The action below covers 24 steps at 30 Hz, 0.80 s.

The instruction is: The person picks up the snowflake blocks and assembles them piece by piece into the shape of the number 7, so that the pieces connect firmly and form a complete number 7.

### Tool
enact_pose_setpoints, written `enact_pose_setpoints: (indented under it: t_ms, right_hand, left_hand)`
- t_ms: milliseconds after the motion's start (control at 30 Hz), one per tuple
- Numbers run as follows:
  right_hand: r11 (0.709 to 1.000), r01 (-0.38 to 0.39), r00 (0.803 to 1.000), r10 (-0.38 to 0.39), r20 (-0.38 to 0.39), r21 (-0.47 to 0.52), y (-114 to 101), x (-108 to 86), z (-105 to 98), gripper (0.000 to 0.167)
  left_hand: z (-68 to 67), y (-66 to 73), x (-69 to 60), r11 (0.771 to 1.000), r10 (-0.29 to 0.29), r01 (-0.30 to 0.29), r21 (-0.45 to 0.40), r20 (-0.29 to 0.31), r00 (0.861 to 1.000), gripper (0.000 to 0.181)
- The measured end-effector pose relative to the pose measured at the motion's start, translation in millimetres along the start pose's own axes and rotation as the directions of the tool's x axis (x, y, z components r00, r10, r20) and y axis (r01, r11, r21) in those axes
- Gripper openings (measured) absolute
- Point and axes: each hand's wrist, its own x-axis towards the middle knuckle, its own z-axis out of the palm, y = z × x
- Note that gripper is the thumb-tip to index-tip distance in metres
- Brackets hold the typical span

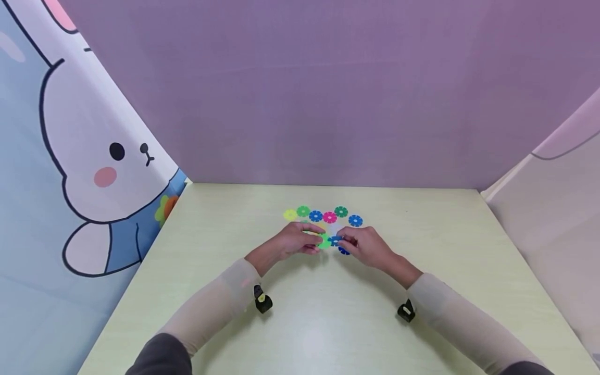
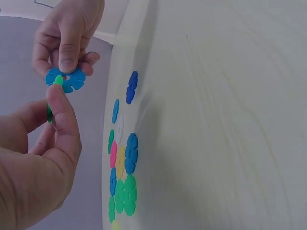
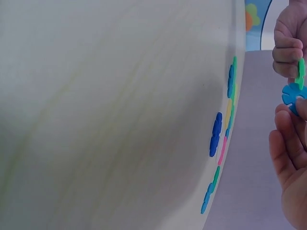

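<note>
My left hand (image 1: pixel 299 238) pinches a bright green notched plastic disc (image 1: pixel 324 241) between thumb and fingers. Opposite it, my right hand (image 1: pixel 369 246) pinches a blue notched disc (image 2: pixel 76 82) by its edge. Both discs are held above the table, roughly crosswise. In the left wrist view, the green disc's edge meets the blue one at its rim; how deep the slots engage I cannot tell. The right wrist view shows the green disc (image 3: pixel 301 73) edge-on against the blue one. Fingers cover part of each disc.
Several notched discs lie flat on the pale table (image 1: pixel 309 312) beyond and under the hands, among them a pink disc (image 1: pixel 329 217), a yellow disc (image 1: pixel 290 214) and a dark green disc (image 1: pixel 341 211). A purple backdrop (image 1: pixel 328 104) rises behind the table's far edge.
</note>
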Motion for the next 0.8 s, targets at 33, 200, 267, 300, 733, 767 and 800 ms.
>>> enact_pose_setpoints:
  t_ms: [33,200,267,300,733,767,800]
  right_hand:
    - [1.0,0.0,1.0,0.0,-0.001,0.004,-1,-0.2,0,0.014]
    - [1.0,0.021,1.0,-0.021,-0.017,0.002,-1,0.3,0,0.013]
    - [0.999,0.035,0.999,-0.035,-0.023,-0.001,0,1.0,1,0.012]
    - [0.999,0.041,0.999,-0.041,-0.027,0.0,0,1.3,1,0.011]
    - [0.997,0.08,0.995,-0.081,-0.058,-0.022,-10,-5.5,13,0.01]
    - [0.996,0.086,0.994,-0.087,-0.059,-0.025,-11,-6.1,14,0.01]
    - [0.996,0.088,0.994,-0.089,-0.059,-0.026,-11,-6.6,16,0.009]
  left_hand:
    - [0.3,-0.1,0.0,1.0,-0.001,0.001,-0.003,-0.001,1.0,0.031]
    - [1.5,0.4,0.1,1.0,-0.005,0.005,-0.023,-0.011,1.0,0.031]
    - [1.8,0.4,0.7,1.0,-0.007,0.007,-0.022,-0.013,1.0,0.031]
    - [2.0,0.4,1.0,1.0,-0.008,0.008,-0.02,-0.013,1.0,0.031]
    - [1.6,-5.6,-3.7,0.999,-0.023,0.024,0.022,-0.015,1.0,0.028]
    - [1.2,-6.1,-4.5,0.999,-0.025,0.025,0.028,-0.017,1.0,0.028]
    - [0.7,-6.5,-5.5,0.999,-0.026,0.027,0.035,-0.016,1.0,0.028]
